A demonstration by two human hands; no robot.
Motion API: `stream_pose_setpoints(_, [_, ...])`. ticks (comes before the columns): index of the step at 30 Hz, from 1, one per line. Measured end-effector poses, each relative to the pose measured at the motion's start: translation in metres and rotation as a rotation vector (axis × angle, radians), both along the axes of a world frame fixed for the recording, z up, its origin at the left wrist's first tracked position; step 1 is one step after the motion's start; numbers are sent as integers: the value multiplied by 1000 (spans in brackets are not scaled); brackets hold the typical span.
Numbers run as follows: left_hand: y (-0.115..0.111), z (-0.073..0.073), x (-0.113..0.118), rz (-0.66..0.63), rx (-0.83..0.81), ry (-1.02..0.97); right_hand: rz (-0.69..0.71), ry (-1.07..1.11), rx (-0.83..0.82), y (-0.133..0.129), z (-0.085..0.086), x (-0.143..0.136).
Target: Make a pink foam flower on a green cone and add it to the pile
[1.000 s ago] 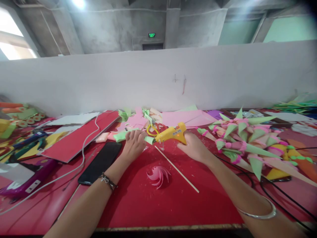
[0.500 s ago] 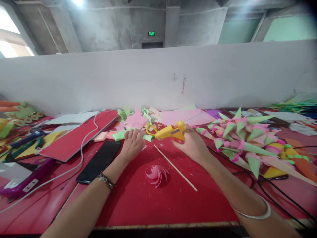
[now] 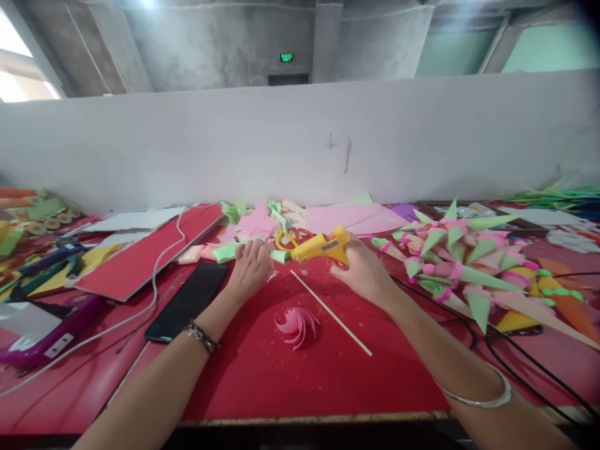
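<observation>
In my right hand (image 3: 365, 269) I grip a yellow hot glue gun (image 3: 319, 245), its nozzle pointing left. My left hand (image 3: 253, 267) lies with curled fingers over a strip of light green paper (image 3: 280, 256); more green shows on its other side, and the fingertips are partly hidden. The nozzle sits right by the paper's end, though I cannot tell whether they touch. Nearer to me lie a pink swirled paper flower (image 3: 297, 326) and a thin wooden stick (image 3: 335, 315) on the red tabletop (image 3: 262, 387).
Left of my hand is a black phone (image 3: 186, 303), with a white cable (image 3: 152, 300) and a purple power strip (image 3: 56, 334) beyond. Pink-and-green paper cones (image 3: 454, 256) are heaped at right. Yellow-handled scissors (image 3: 282, 239) lie behind. Black cables (image 3: 520, 369) run at right.
Both hands stay nearly in place; the glue gun has shifted very slightly left. The whole view has moved a little. Flower and stick lie as before.
</observation>
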State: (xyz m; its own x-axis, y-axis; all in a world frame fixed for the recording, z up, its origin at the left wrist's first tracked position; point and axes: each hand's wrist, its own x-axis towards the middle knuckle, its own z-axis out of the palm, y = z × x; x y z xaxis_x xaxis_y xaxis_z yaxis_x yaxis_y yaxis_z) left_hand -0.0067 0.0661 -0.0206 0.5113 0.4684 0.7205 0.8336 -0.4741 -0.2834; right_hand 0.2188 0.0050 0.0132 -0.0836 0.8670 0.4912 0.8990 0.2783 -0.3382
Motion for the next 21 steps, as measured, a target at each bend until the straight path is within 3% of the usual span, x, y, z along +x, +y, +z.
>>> stream_pose_setpoints(11, [1,3,-1,-26,-47,10,-93,-120,39,-1,1,1])
stream_pose_setpoints(21, [3,0,-2,28,-151,7,-140,-179,72,-1,1,1])
